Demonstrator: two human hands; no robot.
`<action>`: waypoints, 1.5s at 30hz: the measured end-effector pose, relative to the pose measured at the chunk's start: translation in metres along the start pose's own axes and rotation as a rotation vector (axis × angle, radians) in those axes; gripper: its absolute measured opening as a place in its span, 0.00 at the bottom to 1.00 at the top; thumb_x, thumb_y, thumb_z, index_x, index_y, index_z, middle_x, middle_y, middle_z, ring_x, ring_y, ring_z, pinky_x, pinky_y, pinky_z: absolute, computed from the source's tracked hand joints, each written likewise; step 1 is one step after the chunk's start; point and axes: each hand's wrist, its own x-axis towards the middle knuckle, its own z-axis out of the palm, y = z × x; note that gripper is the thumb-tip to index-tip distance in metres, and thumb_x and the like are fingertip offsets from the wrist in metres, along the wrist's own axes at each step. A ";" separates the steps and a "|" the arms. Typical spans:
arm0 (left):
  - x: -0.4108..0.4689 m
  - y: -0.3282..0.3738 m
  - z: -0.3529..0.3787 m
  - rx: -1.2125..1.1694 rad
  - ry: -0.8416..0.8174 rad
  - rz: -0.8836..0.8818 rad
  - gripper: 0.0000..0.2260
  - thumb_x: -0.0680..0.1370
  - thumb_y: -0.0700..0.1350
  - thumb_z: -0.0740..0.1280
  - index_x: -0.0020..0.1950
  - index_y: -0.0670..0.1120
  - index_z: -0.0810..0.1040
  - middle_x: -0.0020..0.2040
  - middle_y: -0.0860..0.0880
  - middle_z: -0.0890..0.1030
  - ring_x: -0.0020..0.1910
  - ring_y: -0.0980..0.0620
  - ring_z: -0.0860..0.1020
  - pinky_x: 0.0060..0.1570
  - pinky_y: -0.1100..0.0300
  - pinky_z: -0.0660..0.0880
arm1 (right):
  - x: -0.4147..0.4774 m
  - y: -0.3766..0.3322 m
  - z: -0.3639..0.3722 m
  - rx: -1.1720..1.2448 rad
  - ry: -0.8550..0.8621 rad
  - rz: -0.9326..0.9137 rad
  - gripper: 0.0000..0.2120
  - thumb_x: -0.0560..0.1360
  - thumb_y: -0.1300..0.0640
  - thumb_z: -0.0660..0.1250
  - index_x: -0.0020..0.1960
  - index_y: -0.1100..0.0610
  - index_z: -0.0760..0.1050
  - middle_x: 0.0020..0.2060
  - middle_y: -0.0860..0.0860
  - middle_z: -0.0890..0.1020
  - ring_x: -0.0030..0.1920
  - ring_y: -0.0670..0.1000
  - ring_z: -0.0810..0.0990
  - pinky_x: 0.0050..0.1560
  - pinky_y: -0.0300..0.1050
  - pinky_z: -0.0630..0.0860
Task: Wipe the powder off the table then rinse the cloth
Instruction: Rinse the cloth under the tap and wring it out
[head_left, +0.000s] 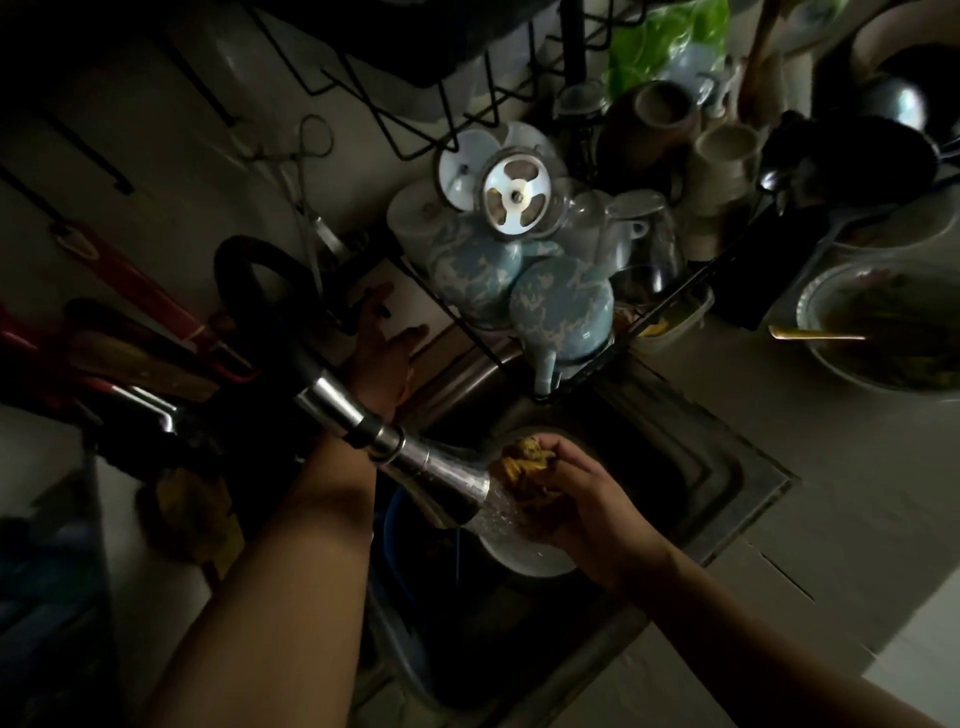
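Head view, very dim. R hand (587, 499) is clenched round the yellow cloth (524, 462), which is wadded into a ball w/ no clear long axis and sticks out past the fingertips toward the top-left of frame. It sits over the sink (737, 467), right at the mouth of the chrome spray head (441, 478).

The key relation is nozzle to cloth. The spray head's long axis runs from upper left down to lower right and points at the R hand. Droplets show at its mouth, so water looks to be on, but the spray seems to land mostly below the wad, on the palm side and down toward a white plate (524, 561) in the basin. Prob the cloth needs to drop a little into the stream, or be turned and squeezed there.

L hand (382, 343) is well apart, reaching behind the faucet to the back of the sink, fingers spread near a dark lever (too dark to tell whether it grips it). R hand is the nearer one and already has the cloth, so rinsing falls to it. The rack of upturned cups (519, 280) sits just behind.
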 end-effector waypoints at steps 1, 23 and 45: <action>0.002 -0.002 0.002 -0.036 0.035 -0.010 0.28 0.66 0.49 0.72 0.64 0.66 0.71 0.68 0.49 0.69 0.65 0.42 0.72 0.54 0.43 0.75 | -0.001 -0.001 0.001 -0.012 0.009 -0.002 0.21 0.71 0.62 0.65 0.64 0.63 0.73 0.49 0.59 0.80 0.43 0.53 0.81 0.38 0.47 0.80; -0.001 -0.009 -0.009 -0.276 -0.008 -0.166 0.26 0.76 0.39 0.63 0.74 0.44 0.65 0.65 0.43 0.72 0.57 0.44 0.76 0.41 0.59 0.74 | -0.003 0.004 0.005 -0.146 0.035 -0.020 0.19 0.69 0.60 0.71 0.59 0.59 0.75 0.46 0.56 0.82 0.41 0.55 0.82 0.37 0.45 0.79; -0.237 -0.060 0.027 -0.161 0.125 -0.264 0.16 0.77 0.40 0.70 0.62 0.55 0.79 0.56 0.54 0.82 0.56 0.58 0.80 0.50 0.63 0.78 | -0.023 0.051 -0.019 -0.538 0.072 0.129 0.22 0.80 0.67 0.64 0.68 0.47 0.70 0.60 0.50 0.81 0.56 0.50 0.83 0.57 0.50 0.79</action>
